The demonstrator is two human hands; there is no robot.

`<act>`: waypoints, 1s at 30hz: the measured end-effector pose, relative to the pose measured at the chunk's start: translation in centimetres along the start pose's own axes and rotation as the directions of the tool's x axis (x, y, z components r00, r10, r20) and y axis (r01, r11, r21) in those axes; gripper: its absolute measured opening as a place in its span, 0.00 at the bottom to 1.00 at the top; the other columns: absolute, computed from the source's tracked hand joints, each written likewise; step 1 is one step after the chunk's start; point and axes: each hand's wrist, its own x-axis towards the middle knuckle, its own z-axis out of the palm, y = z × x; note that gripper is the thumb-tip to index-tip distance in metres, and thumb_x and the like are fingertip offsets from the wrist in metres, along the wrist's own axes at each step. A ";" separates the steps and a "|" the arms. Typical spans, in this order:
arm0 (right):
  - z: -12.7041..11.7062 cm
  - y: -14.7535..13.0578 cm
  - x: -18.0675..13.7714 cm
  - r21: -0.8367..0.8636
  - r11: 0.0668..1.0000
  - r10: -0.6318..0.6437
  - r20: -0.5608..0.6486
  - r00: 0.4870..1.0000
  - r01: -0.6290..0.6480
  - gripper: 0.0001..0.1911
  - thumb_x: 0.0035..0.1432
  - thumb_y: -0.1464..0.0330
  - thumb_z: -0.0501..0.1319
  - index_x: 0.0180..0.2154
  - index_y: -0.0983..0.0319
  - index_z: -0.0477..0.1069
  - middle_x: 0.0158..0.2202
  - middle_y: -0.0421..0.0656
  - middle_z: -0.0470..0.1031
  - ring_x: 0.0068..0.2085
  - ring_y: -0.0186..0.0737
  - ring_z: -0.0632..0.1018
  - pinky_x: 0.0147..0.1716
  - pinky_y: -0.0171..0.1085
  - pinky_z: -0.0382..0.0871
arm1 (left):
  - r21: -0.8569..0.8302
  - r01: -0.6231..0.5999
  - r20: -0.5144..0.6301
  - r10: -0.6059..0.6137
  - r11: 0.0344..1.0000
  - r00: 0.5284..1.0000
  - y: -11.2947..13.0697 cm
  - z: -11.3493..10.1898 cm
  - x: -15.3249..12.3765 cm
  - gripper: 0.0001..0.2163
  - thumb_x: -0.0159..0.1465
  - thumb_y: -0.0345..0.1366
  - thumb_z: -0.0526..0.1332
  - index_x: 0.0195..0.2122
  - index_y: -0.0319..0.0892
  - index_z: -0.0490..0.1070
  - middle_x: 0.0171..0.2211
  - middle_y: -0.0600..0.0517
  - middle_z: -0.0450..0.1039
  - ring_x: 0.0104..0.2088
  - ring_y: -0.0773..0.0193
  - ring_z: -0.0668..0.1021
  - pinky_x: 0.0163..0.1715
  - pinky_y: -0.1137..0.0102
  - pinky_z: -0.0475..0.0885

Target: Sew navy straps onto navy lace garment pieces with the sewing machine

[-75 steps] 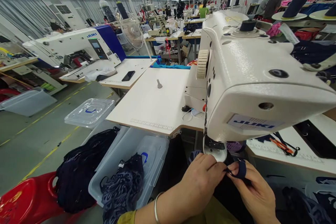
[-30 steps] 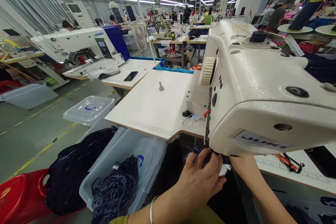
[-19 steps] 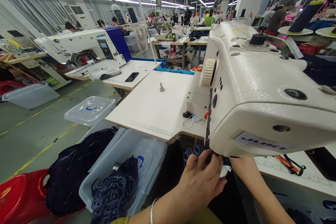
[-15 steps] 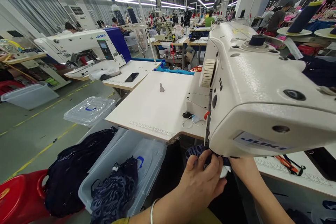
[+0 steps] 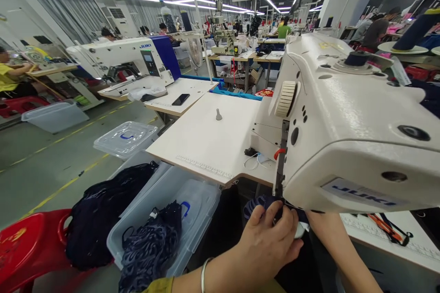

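My left hand [image 5: 270,240], a bangle on its wrist, is closed with curled fingers on navy patterned fabric [image 5: 256,205] below the head of a white sewing machine [image 5: 350,146]. The fabric lies close to the needle bar area, and its far part is hidden by my fingers. From the right, my right hand [image 5: 316,219] reaches under the machine head. Its fingers are hidden behind the machine and my left hand, so what it holds does not show. A small white piece [image 5: 301,230] shows beside my left fingers.
A white worktable [image 5: 202,137] with a small grey metal piece [image 5: 218,115] extends left of the machine. Below it, a clear plastic bin [image 5: 202,224] holds navy patterned garments. Dark garments [image 5: 103,219] lie on a red stool [image 5: 30,247]. Orange-handled snips [image 5: 385,229] lie at right.
The camera view has turned slightly left, so the scene sits further right in the picture. Both hands stay at the fabric under the machine head, in much the same pose.
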 end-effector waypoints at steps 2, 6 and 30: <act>0.0 0.2 0.0 0.008 1.000 -0.022 0.001 1.000 0.022 0.16 0.59 0.69 0.51 0.24 0.58 0.73 0.21 0.48 0.76 0.36 0.54 0.78 0.39 0.48 0.70 | 0.004 0.013 0.000 -0.013 1.000 1.000 0.0 -0.1 -0.1 0.17 0.68 0.43 0.54 0.52 0.41 0.71 0.52 0.51 0.69 0.52 0.59 0.68 0.47 0.64 0.57; 0.2 0.6 -0.2 0.029 0.997 -0.069 0.020 0.997 0.068 0.13 0.60 0.69 0.52 0.30 0.57 0.75 0.27 0.48 0.78 0.42 0.54 0.77 0.42 0.49 0.70 | 0.003 0.014 0.025 -0.014 1.000 1.000 0.0 -0.1 -0.2 0.18 0.69 0.45 0.53 0.52 0.41 0.71 0.53 0.50 0.69 0.52 0.58 0.68 0.47 0.63 0.58; -1.5 -1.1 0.8 0.312 0.841 0.368 0.267 0.891 -0.441 0.16 0.51 0.55 0.58 0.33 0.59 0.74 0.32 0.45 0.78 0.44 0.52 0.76 0.48 0.46 0.68 | -0.043 -0.034 0.032 0.035 0.998 0.999 0.3 -1.0 0.1 0.17 0.70 0.41 0.52 0.54 0.37 0.68 0.50 0.49 0.69 0.51 0.58 0.69 0.47 0.64 0.62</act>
